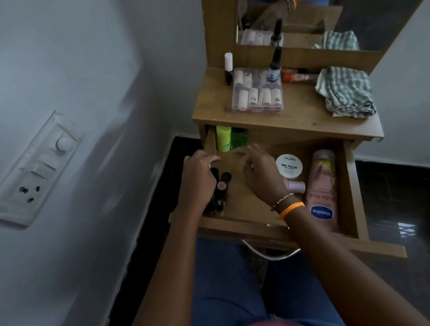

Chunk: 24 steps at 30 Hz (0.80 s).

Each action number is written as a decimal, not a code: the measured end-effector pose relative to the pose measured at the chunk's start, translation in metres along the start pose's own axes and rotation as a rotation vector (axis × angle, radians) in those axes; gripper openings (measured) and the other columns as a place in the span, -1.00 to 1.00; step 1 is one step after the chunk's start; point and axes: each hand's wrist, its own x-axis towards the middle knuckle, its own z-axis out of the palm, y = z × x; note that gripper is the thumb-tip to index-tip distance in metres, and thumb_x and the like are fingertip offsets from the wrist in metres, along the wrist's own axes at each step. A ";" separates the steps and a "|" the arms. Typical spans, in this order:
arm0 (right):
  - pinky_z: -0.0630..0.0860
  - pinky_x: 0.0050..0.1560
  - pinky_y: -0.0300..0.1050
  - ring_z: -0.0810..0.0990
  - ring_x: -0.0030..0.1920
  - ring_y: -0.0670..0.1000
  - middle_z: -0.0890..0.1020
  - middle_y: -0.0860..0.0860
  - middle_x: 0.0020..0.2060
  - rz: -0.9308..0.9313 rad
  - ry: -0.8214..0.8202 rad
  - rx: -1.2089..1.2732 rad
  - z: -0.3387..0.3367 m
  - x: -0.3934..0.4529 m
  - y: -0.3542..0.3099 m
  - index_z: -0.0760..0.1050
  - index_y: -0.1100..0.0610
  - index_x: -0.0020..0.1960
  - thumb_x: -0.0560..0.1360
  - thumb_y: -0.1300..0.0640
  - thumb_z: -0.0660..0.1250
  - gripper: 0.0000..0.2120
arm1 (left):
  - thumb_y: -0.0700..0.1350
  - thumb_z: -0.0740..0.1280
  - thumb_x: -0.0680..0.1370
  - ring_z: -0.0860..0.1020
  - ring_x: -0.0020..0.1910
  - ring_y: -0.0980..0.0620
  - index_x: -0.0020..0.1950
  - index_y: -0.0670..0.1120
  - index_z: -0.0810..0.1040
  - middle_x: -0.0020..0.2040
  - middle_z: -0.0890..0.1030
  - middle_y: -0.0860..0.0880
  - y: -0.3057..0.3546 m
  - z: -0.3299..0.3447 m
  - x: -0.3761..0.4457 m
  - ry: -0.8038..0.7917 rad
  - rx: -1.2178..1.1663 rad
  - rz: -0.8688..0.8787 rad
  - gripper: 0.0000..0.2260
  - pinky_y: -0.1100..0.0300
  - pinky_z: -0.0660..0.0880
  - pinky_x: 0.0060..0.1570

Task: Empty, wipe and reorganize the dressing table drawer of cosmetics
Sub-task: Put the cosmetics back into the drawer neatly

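Observation:
The wooden drawer (243, 205) is pulled open. My left hand (200, 180) is at its left side, fingers curled round a black lipstick tube (214, 173) among several upright dark lipsticks (222, 182). My right hand (261, 176) hovers over the drawer's middle, fingers loose and blurred, holding nothing. Two green bottles (224, 138) stand at the back left. On the right are a white nail polish jar (289, 166), a small pink bottle (296, 186) and a pink Vaseline tube (323, 190).
On the dressing table top (302, 118) are a clear box of small bottles (256, 91), a nail polish bottle (228, 68), a dropper bottle (274, 67), a red tube (296, 76) and a checked cloth (345, 91). A mirror stands behind. A wall with a switchboard (32, 170) is to the left.

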 end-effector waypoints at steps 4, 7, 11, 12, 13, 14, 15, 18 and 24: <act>0.40 -0.11 -0.18 0.53 -0.06 0.12 0.54 0.15 -0.03 -0.065 0.265 0.022 -0.033 0.027 -0.006 0.52 0.24 0.03 0.44 0.40 0.17 -0.76 | -0.36 0.17 0.55 0.50 0.07 -0.02 0.13 -0.14 0.60 0.07 0.57 -0.09 0.033 -0.014 0.031 0.081 -0.051 0.058 -0.70 0.35 0.30 -0.07; 0.39 0.12 -0.04 0.45 0.12 0.18 0.47 0.18 0.14 -0.056 0.331 -0.086 -0.062 0.064 -0.006 0.46 0.23 0.16 0.43 0.40 0.16 -0.66 | -0.32 0.16 0.58 0.48 0.14 0.01 0.24 -0.12 0.53 0.18 0.54 -0.08 0.072 -0.027 0.075 0.124 -0.111 0.054 -0.70 0.35 0.29 -0.04; 0.26 0.29 -0.02 0.30 0.30 0.25 0.33 0.23 0.34 -0.051 0.350 -0.281 -0.091 0.114 -0.006 0.32 0.24 0.37 0.37 0.50 0.10 -0.42 | -0.33 0.20 0.55 0.38 0.32 -0.11 0.43 -0.15 0.32 0.38 0.32 -0.15 0.111 -0.032 0.133 0.097 -0.066 0.017 -0.56 0.13 0.35 0.24; 0.21 0.37 0.01 0.23 0.37 0.26 0.27 0.22 0.40 -0.037 0.305 -0.307 -0.095 0.123 -0.006 0.27 0.23 0.40 0.37 0.51 0.09 -0.39 | -0.35 0.18 0.55 0.34 0.38 -0.13 0.47 -0.16 0.25 0.43 0.26 -0.16 0.118 -0.031 0.142 0.065 -0.045 0.000 -0.51 0.10 0.32 0.31; 0.16 0.42 0.03 0.17 0.42 0.25 0.22 0.21 0.43 -0.029 0.248 -0.335 -0.098 0.131 -0.004 0.24 0.22 0.43 0.38 0.52 0.09 -0.37 | -0.36 0.15 0.55 0.28 0.43 -0.13 0.50 -0.16 0.19 0.48 0.19 -0.15 0.121 -0.029 0.150 0.031 -0.028 -0.017 -0.48 0.08 0.28 0.37; 0.12 0.44 0.02 0.14 0.45 0.24 0.20 0.20 0.45 -0.034 0.194 -0.363 -0.100 0.137 -0.001 0.22 0.22 0.43 0.38 0.53 0.11 -0.36 | -0.37 0.13 0.56 0.23 0.46 -0.13 0.52 -0.16 0.15 0.52 0.14 -0.14 0.123 -0.027 0.157 0.003 -0.009 -0.031 -0.47 0.06 0.24 0.42; 0.14 0.44 0.01 0.16 0.44 0.24 0.22 0.19 0.44 -0.043 0.152 -0.378 -0.101 0.141 0.002 0.24 0.23 0.42 0.38 0.53 0.13 -0.37 | -0.38 0.11 0.56 0.19 0.49 -0.12 0.52 -0.16 0.14 0.54 0.11 -0.13 0.122 -0.025 0.163 -0.018 0.004 -0.042 -0.47 0.05 0.20 0.45; 0.38 0.23 0.08 0.38 0.26 0.27 0.38 0.21 0.31 -0.045 0.152 -0.377 -0.103 0.144 0.008 0.42 0.27 0.26 0.39 0.53 0.12 -0.52 | -0.38 0.10 0.56 0.34 0.38 -0.12 0.38 -0.21 0.38 0.44 0.30 -0.14 0.113 -0.018 0.173 0.005 -0.030 -0.055 -0.61 0.13 0.29 0.33; 0.40 -0.08 0.01 0.45 0.03 0.27 0.51 0.24 0.03 -0.061 0.268 -0.355 -0.098 0.127 0.021 0.55 0.32 -0.05 0.39 0.50 0.15 -0.73 | -0.36 0.22 0.48 0.54 0.01 -0.07 -0.05 -0.19 0.61 0.05 0.56 -0.16 0.097 -0.020 0.165 0.159 -0.031 0.010 -0.80 0.26 0.33 -0.13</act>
